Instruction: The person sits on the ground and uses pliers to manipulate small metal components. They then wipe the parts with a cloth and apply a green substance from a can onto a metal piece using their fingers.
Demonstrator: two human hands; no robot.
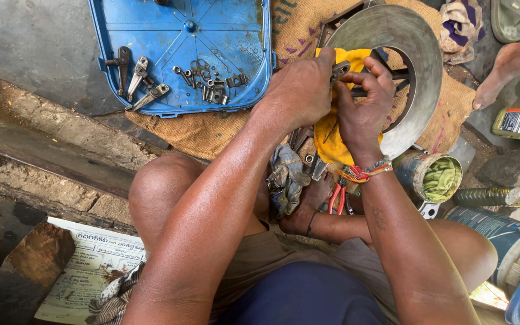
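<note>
Both my hands meet over the yellow cloth (332, 144), left hand (299, 90) pinching a small metal bracket (339, 70) shut in its fingertips, its long axis tilted toward the right hand (362, 111), whose curled fingers touch it from just beside.

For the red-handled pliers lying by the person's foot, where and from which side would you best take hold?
Probably by the two red handles: the pliers lie low on the ground between the grey rag and the right forearm, and their metal head is hidden under the yellow cloth. Come from above, since clutter crowds both sides. Both the left hand and right hand are busy with a small metal part.
</note>
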